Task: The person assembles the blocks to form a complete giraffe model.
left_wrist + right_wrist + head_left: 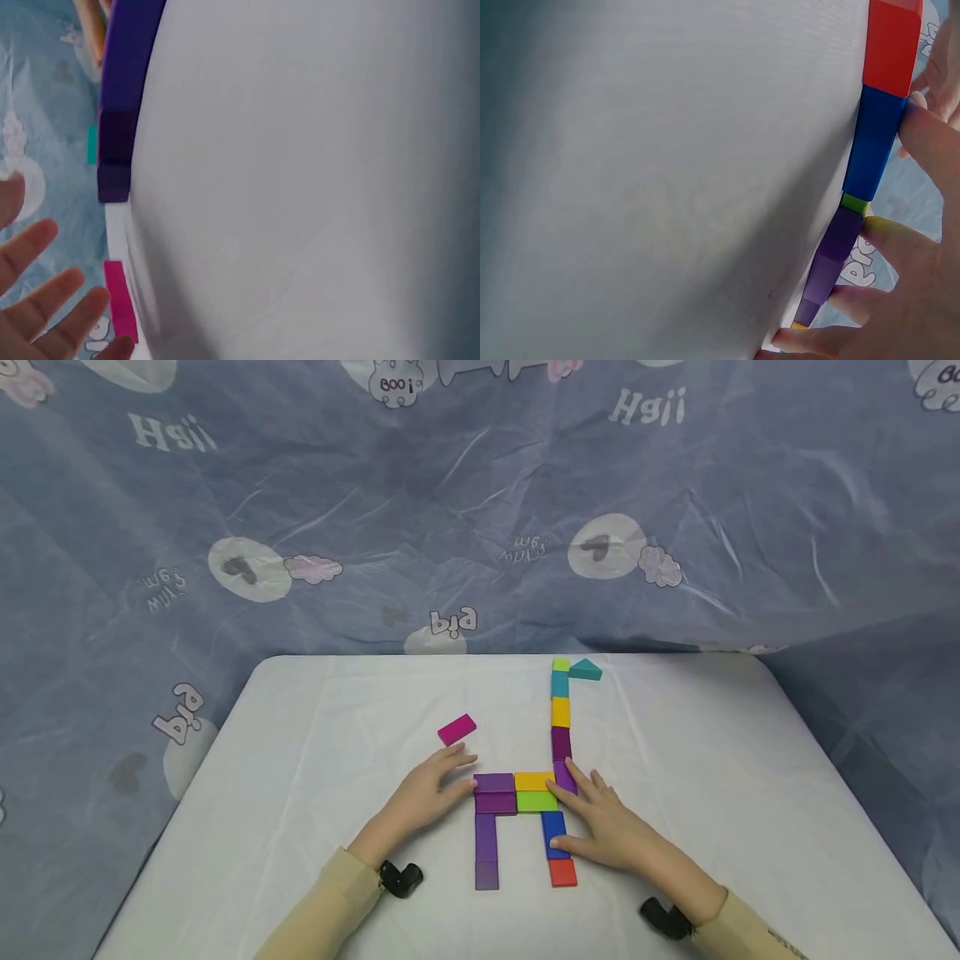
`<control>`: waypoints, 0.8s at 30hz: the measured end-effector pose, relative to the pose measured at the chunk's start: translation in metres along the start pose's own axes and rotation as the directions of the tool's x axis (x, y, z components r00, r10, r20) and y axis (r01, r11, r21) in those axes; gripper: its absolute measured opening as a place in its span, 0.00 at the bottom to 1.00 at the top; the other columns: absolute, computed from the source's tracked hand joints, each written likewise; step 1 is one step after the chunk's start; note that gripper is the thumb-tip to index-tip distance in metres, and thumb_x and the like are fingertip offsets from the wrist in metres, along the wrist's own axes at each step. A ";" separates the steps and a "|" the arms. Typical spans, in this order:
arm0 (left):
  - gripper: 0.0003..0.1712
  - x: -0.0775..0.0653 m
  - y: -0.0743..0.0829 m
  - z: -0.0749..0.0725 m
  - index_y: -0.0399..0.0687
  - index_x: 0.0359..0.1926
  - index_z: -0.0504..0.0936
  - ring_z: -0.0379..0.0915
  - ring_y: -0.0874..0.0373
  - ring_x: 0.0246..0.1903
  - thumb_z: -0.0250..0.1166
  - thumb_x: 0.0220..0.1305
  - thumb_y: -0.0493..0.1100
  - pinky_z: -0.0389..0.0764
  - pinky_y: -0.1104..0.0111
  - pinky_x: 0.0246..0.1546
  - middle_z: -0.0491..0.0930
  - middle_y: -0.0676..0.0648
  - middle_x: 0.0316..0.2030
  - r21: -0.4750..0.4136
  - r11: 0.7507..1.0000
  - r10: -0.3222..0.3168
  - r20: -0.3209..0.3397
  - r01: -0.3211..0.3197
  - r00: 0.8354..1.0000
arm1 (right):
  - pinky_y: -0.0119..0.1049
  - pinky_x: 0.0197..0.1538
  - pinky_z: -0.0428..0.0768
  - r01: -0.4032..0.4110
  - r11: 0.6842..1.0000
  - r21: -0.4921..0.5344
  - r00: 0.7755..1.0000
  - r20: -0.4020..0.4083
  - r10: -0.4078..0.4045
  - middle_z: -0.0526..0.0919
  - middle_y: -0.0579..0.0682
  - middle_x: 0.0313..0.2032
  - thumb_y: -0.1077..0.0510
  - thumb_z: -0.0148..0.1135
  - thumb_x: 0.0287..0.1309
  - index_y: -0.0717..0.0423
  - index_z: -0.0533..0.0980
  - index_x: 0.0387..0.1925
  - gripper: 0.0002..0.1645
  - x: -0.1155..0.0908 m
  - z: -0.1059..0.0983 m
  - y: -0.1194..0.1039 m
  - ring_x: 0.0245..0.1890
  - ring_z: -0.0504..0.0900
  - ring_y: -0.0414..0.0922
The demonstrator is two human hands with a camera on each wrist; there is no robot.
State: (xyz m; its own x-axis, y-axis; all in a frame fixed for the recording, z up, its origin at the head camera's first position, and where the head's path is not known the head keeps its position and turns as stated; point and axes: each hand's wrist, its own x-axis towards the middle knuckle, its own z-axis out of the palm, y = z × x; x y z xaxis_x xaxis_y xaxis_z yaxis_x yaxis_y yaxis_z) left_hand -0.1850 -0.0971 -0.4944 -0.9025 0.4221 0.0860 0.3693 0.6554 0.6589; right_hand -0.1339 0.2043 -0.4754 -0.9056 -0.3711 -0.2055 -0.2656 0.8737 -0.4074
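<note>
Flat coloured blocks lie edge to edge on a white table. A purple block (494, 783), a dark purple one (496, 803), a yellow one (533, 782) and a green one (536, 802) form a wide middle. Two purple blocks (486, 837) run down from its left end; a blue block (556, 837) and a red block (563, 872) run down at right. My left hand (416, 793), fingers extended, has its thumb at the purple block's left end. My right hand (611, 827) spreads its fingers, thumb on the blue block, fingertips at the yellow block and an upright purple block (564, 777).
Above the upright purple block, a column continues through a dark purple (561, 743), yellow (560, 712), teal (559, 684) and small green block (561, 665). A teal triangle (586, 671) sits beside its top. A magenta block (457, 729) lies apart, beyond my left fingers.
</note>
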 end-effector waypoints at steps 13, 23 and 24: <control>0.19 0.048 -0.017 -0.028 0.47 0.56 0.81 0.72 0.46 0.62 0.66 0.65 0.45 0.70 0.53 0.66 0.78 0.43 0.58 0.007 0.986 -0.162 -0.202 0.167 0.966 | 0.75 0.64 0.58 0.011 1.000 -0.002 1.000 -0.013 -0.011 0.48 0.59 0.77 0.33 0.68 0.51 0.44 0.64 0.72 0.50 -0.001 -0.001 0.000 0.72 0.49 0.75; 0.23 0.072 -0.026 -0.015 0.46 0.56 0.82 0.77 0.48 0.50 0.72 0.59 0.43 0.77 0.56 0.55 0.82 0.41 0.49 0.070 0.974 -0.201 -0.152 0.214 0.968 | 0.76 0.61 0.61 0.035 0.999 -0.005 0.999 -0.027 -0.035 0.49 0.60 0.77 0.33 0.69 0.51 0.45 0.65 0.72 0.50 0.000 -0.002 0.000 0.71 0.50 0.76; 0.23 0.072 -0.026 -0.014 0.45 0.56 0.82 0.77 0.48 0.47 0.72 0.59 0.43 0.78 0.57 0.53 0.82 0.41 0.48 0.070 0.974 -0.204 -0.151 0.217 0.967 | 0.76 0.61 0.61 0.037 0.999 -0.006 0.999 -0.026 -0.037 0.49 0.60 0.77 0.33 0.69 0.51 0.45 0.65 0.72 0.50 0.000 -0.002 0.000 0.71 0.50 0.76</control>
State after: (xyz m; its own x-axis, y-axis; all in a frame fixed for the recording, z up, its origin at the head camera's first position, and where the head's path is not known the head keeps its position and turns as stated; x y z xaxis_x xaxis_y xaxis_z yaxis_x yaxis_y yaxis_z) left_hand -0.2628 -0.0928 -0.4950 -0.9818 0.1794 0.0615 0.1794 0.7733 0.6081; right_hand -0.1342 0.2045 -0.4738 -0.9034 -0.3948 -0.1673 -0.3005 0.8613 -0.4097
